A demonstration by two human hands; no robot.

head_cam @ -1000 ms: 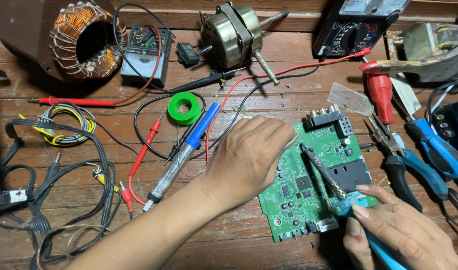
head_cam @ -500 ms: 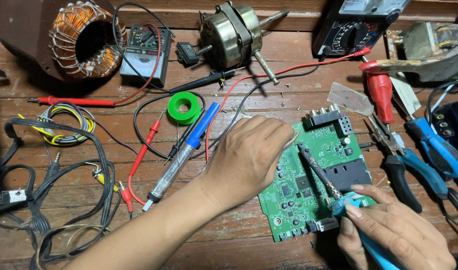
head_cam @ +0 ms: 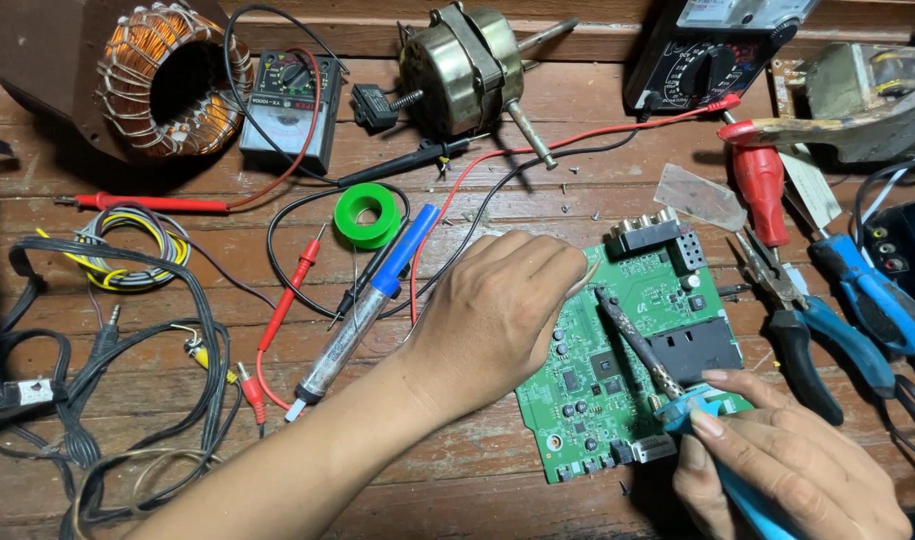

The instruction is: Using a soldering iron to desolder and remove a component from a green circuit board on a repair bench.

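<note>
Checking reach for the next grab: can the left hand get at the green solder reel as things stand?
Probably yes. The left hand rests on the green board and holds nothing visible, and the reel lies just up-left of it. Only the blue-tipped desoldering pump and thin probe leads lie between, all flat on the bench.
</note>
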